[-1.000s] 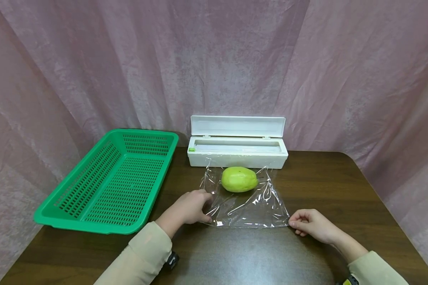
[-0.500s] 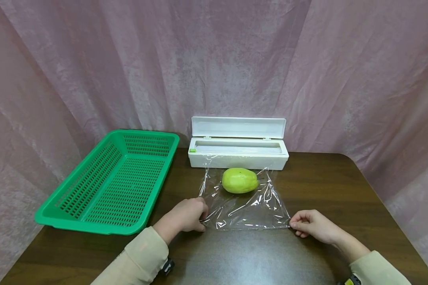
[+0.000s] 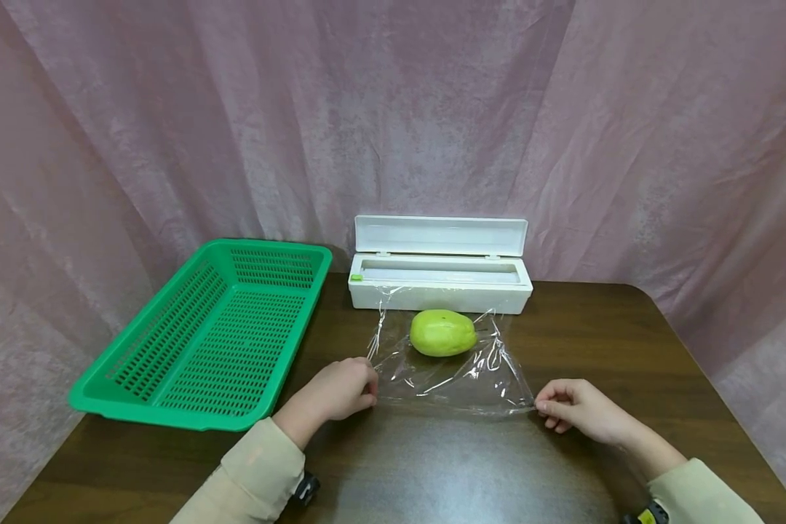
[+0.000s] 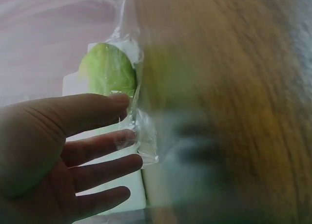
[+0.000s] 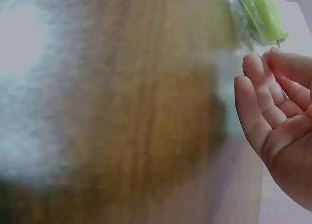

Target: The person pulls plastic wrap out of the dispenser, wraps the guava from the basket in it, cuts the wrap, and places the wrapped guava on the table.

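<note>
A yellow-green oval fruit (image 3: 442, 332), papaya-like, lies on a sheet of clear cling film (image 3: 455, 389) that runs toward me from the white dispenser box (image 3: 440, 292). My left hand (image 3: 340, 393) pinches the film's near left corner between thumb and index finger; in the left wrist view the other fingers of that hand (image 4: 73, 151) are spread. Across from it, my right hand (image 3: 576, 411) pinches the near right corner with thumb and fingertips. The film's near edge stretches between both hands, and the fruit (image 5: 263, 14) shows beyond the right fingertips in the right wrist view.
A green perforated plastic basket (image 3: 229, 342) stands on the left of the dark wooden table (image 3: 596, 327). The dispenser's lid (image 3: 440, 235) is raised, with a small green cutter (image 3: 356, 277) at its left end. Pink curtains (image 3: 432, 109) hang behind the table.
My left hand has moved left along the film's edge to its corner and now pinches it. The near edge has shifted slightly away from me. My right hand keeps its pinch.
</note>
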`<state>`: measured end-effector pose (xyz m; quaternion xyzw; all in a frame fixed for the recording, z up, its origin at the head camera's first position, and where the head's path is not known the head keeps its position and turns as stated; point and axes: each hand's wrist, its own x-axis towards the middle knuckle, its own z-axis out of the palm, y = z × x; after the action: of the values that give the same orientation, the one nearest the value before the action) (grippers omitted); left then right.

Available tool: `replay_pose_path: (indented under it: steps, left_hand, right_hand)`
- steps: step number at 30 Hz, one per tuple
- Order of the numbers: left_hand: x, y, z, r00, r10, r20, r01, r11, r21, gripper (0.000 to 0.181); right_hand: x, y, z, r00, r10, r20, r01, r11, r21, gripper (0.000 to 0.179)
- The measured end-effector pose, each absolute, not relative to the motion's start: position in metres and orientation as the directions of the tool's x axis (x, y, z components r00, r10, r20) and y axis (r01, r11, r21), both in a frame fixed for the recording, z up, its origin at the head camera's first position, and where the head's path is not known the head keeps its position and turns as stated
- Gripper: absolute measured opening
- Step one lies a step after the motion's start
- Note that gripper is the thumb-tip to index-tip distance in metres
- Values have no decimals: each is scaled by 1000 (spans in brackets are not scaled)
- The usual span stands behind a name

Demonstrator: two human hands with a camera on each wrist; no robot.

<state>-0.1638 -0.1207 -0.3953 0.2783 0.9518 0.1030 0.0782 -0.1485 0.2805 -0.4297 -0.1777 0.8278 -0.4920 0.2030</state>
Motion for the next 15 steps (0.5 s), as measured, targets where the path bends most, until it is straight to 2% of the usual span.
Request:
replay_pose_path:
  steps: [15]
  left_hand:
    - [-169,-113,-387,-915,386,117,404,868,290,9]
  right_hand:
    - [-155,280,-409,-910,-413,-38,-165,447,-879,25]
